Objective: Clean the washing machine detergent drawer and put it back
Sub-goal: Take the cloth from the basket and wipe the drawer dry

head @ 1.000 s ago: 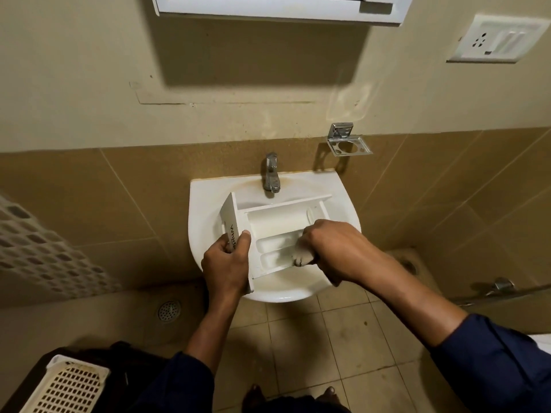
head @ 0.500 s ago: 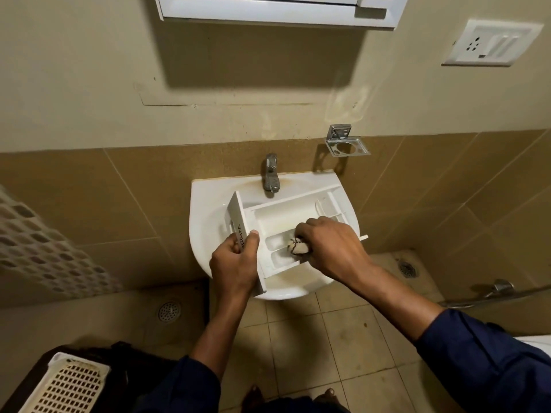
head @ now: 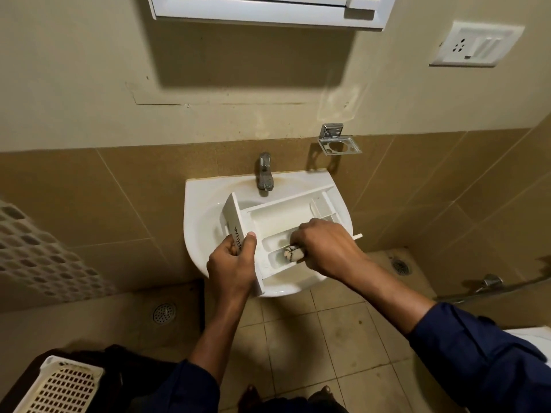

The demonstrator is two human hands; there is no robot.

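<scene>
I see the white detergent drawer (head: pixel 286 222) lying across the sink (head: pixel 196 222), under the tap (head: pixel 264 172). My left hand (head: pixel 231 268) grips its front panel, thumb on the top edge. My right hand (head: pixel 326 247) presses a small white cloth (head: pixel 293 252) into the near compartment. Perforated basket (head: pixel 59 386) sits bottom left, on the floor; soap holder (head: pixel 340 143) on the wall.

Left hand (head: pixel 231 265) clenched, right hand (head: pixel 326 248) apparently curled, palm down.
</scene>
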